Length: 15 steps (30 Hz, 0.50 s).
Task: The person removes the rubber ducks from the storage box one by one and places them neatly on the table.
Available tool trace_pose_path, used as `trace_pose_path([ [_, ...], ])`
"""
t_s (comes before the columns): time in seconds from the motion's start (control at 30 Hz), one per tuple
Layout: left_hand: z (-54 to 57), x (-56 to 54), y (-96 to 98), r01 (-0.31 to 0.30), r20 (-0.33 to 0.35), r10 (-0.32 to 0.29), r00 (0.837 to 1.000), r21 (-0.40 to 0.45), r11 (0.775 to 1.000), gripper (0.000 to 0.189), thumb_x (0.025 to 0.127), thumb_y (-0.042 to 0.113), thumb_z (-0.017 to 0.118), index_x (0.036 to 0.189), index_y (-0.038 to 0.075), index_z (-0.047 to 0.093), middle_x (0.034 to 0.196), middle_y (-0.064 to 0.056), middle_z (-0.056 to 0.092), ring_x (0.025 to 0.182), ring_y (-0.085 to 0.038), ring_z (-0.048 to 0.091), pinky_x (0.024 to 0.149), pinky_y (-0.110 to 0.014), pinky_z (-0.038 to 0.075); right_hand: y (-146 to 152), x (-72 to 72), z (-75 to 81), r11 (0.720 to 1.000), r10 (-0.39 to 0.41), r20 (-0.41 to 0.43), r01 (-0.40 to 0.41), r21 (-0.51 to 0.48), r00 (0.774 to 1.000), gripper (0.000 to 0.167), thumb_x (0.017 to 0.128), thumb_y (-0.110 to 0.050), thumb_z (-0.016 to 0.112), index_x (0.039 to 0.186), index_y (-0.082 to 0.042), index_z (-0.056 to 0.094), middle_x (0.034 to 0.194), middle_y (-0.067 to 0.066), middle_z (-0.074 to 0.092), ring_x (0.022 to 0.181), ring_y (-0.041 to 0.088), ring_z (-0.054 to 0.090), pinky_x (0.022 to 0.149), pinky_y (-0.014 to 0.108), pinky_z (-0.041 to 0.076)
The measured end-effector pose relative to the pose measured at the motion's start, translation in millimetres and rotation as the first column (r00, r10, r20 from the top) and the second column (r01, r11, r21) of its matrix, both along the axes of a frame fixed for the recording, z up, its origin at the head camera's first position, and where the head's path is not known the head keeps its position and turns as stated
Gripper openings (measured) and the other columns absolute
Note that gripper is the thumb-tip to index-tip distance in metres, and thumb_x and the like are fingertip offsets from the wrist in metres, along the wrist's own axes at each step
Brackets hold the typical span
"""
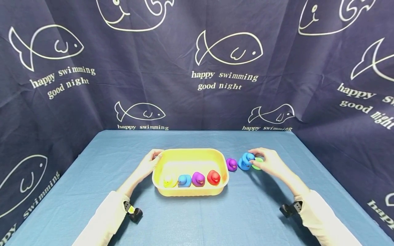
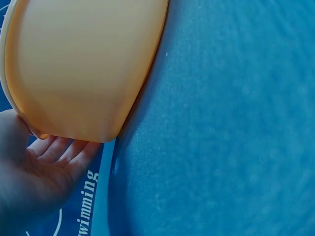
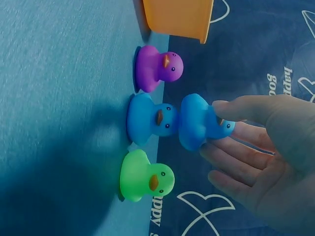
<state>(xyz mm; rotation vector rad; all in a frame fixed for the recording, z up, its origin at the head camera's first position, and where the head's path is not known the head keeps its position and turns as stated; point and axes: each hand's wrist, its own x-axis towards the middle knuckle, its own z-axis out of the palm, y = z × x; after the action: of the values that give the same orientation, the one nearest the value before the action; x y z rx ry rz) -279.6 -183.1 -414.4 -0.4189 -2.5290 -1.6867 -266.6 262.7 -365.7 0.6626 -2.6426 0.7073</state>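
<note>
My right hand (image 1: 268, 161) pinches a blue rubber duck (image 3: 193, 120) between thumb and fingers. That duck sits right over the head of a second blue duck (image 3: 142, 119), which stands on the table; whether the two touch I cannot tell. A purple duck (image 3: 148, 70) and a green duck (image 3: 135, 176) flank the standing one. At the left end of a pale yellow tub (image 1: 191, 192), my left hand (image 1: 149, 162) grips the tub, thumb by the rim and fingers against its outside. Inside the tub's near side are a yellow duck (image 1: 169, 181), a blue duck (image 1: 184, 180), a purple duck (image 1: 198, 178) and a red duck (image 1: 213, 177).
A blue cloth covers the table (image 1: 197, 222). Dark blue curtains (image 1: 172, 85) with white fish drawings and lettering rise behind it and on both sides. The tub's right end stands close to the purple duck outside it.
</note>
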Motion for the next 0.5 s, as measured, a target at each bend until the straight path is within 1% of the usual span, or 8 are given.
trace_pose_path([
  [0.07,-1.2,-0.5,0.1,-0.001,-0.004,0.001,1.000,0.004,1.000,0.030,0.099,0.010,0.045,0.123,-0.008,0.048,0.120,-0.028,0.054,0.104,-0.034,0.056,0.079,-0.018,0.046,1.9,0.6,0.6,1.000,-0.006,0.002,0.006,-0.001,1.000,0.034,0.076,-0.007,0.074,0.108,0.002,0.066,0.102,0.016,0.069,0.086,0.029,0.066,0.080,0.045,0.049],
  [0.17,-9.8,-6.6,-2.2,-0.007,-0.002,0.007,1.000,0.002,1.000,0.031,0.099,0.013,0.046,0.123,-0.006,0.049,0.121,-0.026,0.055,0.104,-0.029,0.057,0.079,-0.017,0.045,5.8,1.1,0.7,1.000,-0.011,-0.001,0.011,-0.005,1.000,0.034,0.076,-0.006,0.074,0.108,0.003,0.066,0.101,0.016,0.069,0.086,0.029,0.066,0.081,0.045,0.048],
  [0.27,-14.7,-10.2,-3.7,-0.015,-0.007,0.015,1.000,0.000,1.000,0.031,0.099,0.015,0.047,0.123,-0.005,0.050,0.121,-0.025,0.056,0.102,-0.024,0.057,0.079,-0.017,0.045,10.7,0.6,0.1,1.000,-0.020,-0.012,0.020,-0.001,1.000,0.034,0.075,-0.006,0.075,0.107,0.002,0.066,0.100,0.016,0.069,0.086,0.029,0.067,0.082,0.046,0.047],
  [0.4,-16.6,-11.5,-4.5,-0.011,-0.016,0.011,1.000,0.008,1.000,0.031,0.099,0.014,0.047,0.122,-0.005,0.049,0.119,-0.025,0.056,0.098,-0.018,0.058,0.079,-0.017,0.046,17.1,-1.1,-0.9,0.999,-0.033,-0.021,0.033,0.014,0.999,0.035,0.075,-0.005,0.073,0.108,0.002,0.066,0.100,0.016,0.069,0.087,0.031,0.066,0.081,0.048,0.048],
  [0.5,-16.2,-11.3,-4.2,-0.005,-0.018,0.005,1.000,0.015,1.000,0.030,0.099,0.013,0.046,0.122,-0.006,0.049,0.118,-0.026,0.056,0.096,-0.016,0.058,0.078,-0.017,0.047,21.1,-1.7,-0.5,0.999,-0.039,-0.014,0.040,0.024,0.999,0.035,0.075,-0.005,0.072,0.108,0.003,0.066,0.101,0.017,0.069,0.088,0.032,0.065,0.081,0.049,0.048],
])
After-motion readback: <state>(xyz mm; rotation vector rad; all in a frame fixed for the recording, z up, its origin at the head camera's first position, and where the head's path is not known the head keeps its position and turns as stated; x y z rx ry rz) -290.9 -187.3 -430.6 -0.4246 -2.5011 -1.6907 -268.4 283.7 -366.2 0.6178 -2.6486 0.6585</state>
